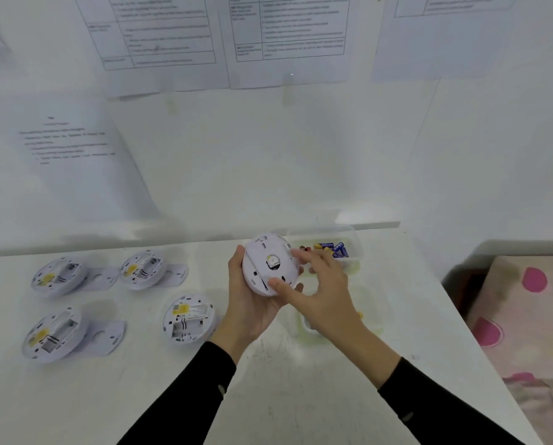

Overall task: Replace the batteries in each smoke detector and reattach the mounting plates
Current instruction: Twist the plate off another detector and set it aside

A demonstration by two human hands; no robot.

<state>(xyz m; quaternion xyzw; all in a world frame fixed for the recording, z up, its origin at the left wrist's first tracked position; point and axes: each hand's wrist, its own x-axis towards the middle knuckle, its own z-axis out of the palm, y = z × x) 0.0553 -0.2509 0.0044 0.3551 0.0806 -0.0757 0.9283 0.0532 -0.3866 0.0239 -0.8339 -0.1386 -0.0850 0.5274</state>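
The left hand (pixel 252 303) held one smoke detector (pixel 270 264) in a firm grip above the table (pixel 300 374), while the right hand (pixel 323 290) touched its plate with spread fingers. Left of this detector, four open detectors (pixel 190 319) lay on the table; just behind it stood a clear box of batteries (pixel 336 248).

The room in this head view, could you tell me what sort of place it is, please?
Probably a makeshift workstation in a home: a white table against a wall hung with printed instruction sheets, smoke detectors laid out in rows, and what looks like a bed with pink-patterned bedding alongside.
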